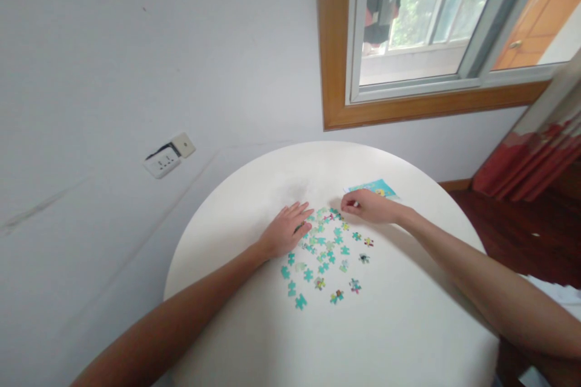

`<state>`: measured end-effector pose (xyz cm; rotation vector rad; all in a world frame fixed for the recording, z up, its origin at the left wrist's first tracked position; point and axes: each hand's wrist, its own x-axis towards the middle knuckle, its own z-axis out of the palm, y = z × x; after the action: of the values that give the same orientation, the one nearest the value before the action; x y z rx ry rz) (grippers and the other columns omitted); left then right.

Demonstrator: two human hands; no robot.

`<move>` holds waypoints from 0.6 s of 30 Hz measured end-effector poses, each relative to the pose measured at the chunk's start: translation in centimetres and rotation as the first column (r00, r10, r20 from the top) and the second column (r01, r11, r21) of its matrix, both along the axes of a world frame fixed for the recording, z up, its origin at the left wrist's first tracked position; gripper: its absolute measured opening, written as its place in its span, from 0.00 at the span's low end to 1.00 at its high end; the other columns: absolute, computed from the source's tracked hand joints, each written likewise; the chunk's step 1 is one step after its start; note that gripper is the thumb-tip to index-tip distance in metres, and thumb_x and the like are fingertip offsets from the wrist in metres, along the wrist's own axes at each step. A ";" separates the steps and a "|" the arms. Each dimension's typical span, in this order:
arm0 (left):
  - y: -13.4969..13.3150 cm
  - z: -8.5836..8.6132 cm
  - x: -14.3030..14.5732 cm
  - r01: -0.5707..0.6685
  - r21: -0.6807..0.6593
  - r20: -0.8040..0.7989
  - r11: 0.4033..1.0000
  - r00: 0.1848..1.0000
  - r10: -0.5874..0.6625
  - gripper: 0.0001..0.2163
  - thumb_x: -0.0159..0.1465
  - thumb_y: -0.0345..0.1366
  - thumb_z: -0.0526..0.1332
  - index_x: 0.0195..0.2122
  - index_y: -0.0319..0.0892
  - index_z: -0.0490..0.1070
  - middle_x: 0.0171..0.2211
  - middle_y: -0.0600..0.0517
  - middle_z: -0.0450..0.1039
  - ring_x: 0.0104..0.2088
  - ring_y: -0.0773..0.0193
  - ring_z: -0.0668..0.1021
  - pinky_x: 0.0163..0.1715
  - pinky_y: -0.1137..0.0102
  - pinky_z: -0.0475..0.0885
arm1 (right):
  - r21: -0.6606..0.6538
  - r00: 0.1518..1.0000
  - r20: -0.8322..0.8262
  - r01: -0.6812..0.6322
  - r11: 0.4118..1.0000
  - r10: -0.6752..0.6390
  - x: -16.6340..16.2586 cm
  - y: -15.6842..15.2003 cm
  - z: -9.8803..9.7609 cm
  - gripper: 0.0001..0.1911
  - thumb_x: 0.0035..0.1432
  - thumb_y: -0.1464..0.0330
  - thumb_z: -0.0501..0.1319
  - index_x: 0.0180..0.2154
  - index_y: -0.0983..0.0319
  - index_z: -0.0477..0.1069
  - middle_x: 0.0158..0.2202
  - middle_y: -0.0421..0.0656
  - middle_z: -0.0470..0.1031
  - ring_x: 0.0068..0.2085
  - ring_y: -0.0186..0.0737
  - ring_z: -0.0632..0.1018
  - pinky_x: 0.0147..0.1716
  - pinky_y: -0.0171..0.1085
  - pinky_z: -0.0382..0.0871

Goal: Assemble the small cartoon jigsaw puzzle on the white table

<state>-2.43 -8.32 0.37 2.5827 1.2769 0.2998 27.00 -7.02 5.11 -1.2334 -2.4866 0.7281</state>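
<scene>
A round white desk (pixel 254 326) stands against a pale wall, and a loose scatter of teal puzzle pieces (pixel 323 251) lies near its middle, none of them joined as far as the view shows. The scatter is thickest at its far end, between the 2 hands, and thins out toward the person, where a few single pieces lie apart.

The left hand (pixel 287 231) lies palm down on the desk at the far left edge of the scatter. Its grip is spread: the fingers are stretched out flat and point right and away, the fingertips touching the nearest pieces, nothing held.

The right hand (pixel 368 207) rests at the far right corner of the scatter, its fingers curled in and pressed toward the thumb. A small pale speck shows at the fingertips, but it is too small to tell whether this grip pinches a piece or is merely closed.

From the left hand the pieces run right and toward the person; from the right hand they run left and toward the person. Both hands touch or nearly touch the dense end, the left the closer.

Just beyond the right hand lies a blue printed sheet (pixel 380 187), partly hidden by it. A wall socket (pixel 162 162) sits to the left, a wood-framed window (pixel 431 24) above, a red curtain (pixel 535 157) at right.
</scene>
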 end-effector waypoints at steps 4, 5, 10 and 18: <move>0.0 -0.1 0.1 0.010 0.007 -0.024 1.000 1.000 -0.010 0.26 0.73 0.52 0.43 0.68 0.47 0.58 0.70 0.48 0.52 0.71 0.54 0.53 0.69 0.51 0.48 | 0.204 0.990 -0.060 -0.114 0.972 0.128 -2.6 -0.1 -3.1 0.25 0.68 0.63 0.50 0.61 0.67 0.66 0.64 0.57 0.64 0.65 0.50 0.65 0.63 0.49 0.58; 0.0 -0.1 0.1 0.020 0.007 -0.029 1.000 0.999 -0.020 0.27 0.73 0.52 0.44 0.68 0.46 0.58 0.70 0.48 0.51 0.71 0.54 0.53 0.69 0.51 0.48 | 0.200 0.989 -0.024 -0.137 0.970 0.144 -3.1 -0.2 -3.8 0.29 0.69 0.60 0.50 0.64 0.68 0.61 0.68 0.58 0.58 0.68 0.52 0.59 0.66 0.51 0.53; -0.2 -0.1 0.1 0.102 0.010 -0.037 0.995 0.994 -0.102 0.28 0.73 0.52 0.45 0.70 0.47 0.54 0.71 0.48 0.49 0.71 0.53 0.51 0.69 0.52 0.48 | 0.171 0.988 0.066 -0.150 0.974 0.141 -4.0 -1.2 -5.1 0.36 0.70 0.52 0.43 0.70 0.66 0.49 0.72 0.54 0.47 0.72 0.49 0.49 0.69 0.53 0.43; -2.3 0.5 0.9 0.255 -0.036 0.031 0.966 0.967 -0.254 0.29 0.72 0.52 0.46 0.71 0.44 0.50 0.71 0.46 0.49 0.71 0.54 0.52 0.70 0.53 0.49 | 0.185 0.981 -0.016 -0.186 0.965 0.192 -3.0 -4.0 -4.9 0.36 0.70 0.52 0.45 0.70 0.67 0.51 0.70 0.54 0.52 0.71 0.48 0.55 0.69 0.50 0.48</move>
<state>-1.56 -10.64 0.91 2.6601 0.9170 0.2553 24.02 -10.99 0.20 -0.9223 -2.6007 0.5424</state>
